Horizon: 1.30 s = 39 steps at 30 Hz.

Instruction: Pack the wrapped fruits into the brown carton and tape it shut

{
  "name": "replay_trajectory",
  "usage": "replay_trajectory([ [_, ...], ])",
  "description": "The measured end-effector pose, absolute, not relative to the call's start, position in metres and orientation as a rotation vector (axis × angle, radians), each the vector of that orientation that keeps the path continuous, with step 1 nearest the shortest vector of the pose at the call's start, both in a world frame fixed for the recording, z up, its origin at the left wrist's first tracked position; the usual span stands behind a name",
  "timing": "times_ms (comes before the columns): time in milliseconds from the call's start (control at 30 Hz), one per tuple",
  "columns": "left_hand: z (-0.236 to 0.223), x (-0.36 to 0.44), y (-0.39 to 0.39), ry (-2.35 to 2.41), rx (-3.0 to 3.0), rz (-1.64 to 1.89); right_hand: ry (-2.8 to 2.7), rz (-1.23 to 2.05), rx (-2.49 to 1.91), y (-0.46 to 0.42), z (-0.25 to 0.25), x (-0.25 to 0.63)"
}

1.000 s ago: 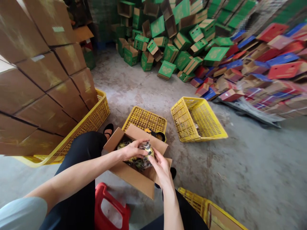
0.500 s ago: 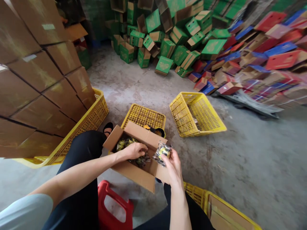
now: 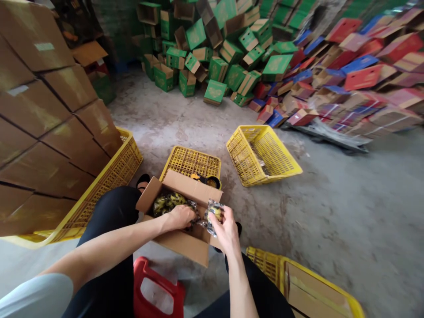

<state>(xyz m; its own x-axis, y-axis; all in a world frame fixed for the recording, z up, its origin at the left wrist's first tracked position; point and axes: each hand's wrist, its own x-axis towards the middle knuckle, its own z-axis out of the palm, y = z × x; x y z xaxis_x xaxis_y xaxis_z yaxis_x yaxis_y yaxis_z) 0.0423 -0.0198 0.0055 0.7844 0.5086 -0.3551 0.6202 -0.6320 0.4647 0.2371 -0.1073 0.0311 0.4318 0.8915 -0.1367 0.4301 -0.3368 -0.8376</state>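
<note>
An open cardboard box sits between my knees with its flaps spread. Inside lie several clear plastic packets of rounded yellow-green and black pieces. My left hand reaches into the box, its fingers curled over a packet whose clear film shows around them; the fingertips are partly hidden. Above the box's right end, my right hand grips another clear packet between thumb and fingers. What the pieces are cannot be made out.
Beyond the box are an upturned yellow crate, a black-and-orange tool and a tilted yellow crate. Stacked cartons rise at left. A red stool is below; another crate holds cardboard at lower right. Green boxes litter the back.
My right hand has brought its packet slightly inward over the box's right end. My left hand has shifted a little inside the box. The whole view has swung slightly right.
</note>
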Motion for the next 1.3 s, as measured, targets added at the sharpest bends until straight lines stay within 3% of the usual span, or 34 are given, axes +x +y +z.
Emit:
replay_trajectory([
  [133, 0.02, 0.032, 0.001, 0.883, 2.223, -0.116, -1.361, 0.591, -2.067, -0.108, 0.033, 0.226],
  [333, 0.048, 0.007, 0.035, 0.935, 1.786, 0.379, -1.806, 0.229, -2.048, -0.114, 0.038, 0.204],
  [600, 0.067, 0.011, 0.03, 0.895, 1.149, 0.553, -2.078, 0.129, -2.334, -0.111, 0.038, 0.182],
  [800, 0.073, 0.014, 0.027, 0.934, 0.9, 0.736, -2.199, 0.351, -2.409, -0.096, 0.038, 0.179],
  [900, 0.075, 0.014, 0.027, 0.949, 0.805, 0.787, -1.829, 0.562, -2.413, -0.086, 0.045, 0.189],
  [1100, 0.079, 0.015, 0.022, 0.888, 0.77, 0.827, -0.686, 1.14, -1.636, -0.071, 0.064, 0.2],
  [1300, 0.08, 0.012, 0.023, 0.903, 0.642, 0.767, -0.53, 1.291, -1.421, -0.06, 0.067, 0.182],
])
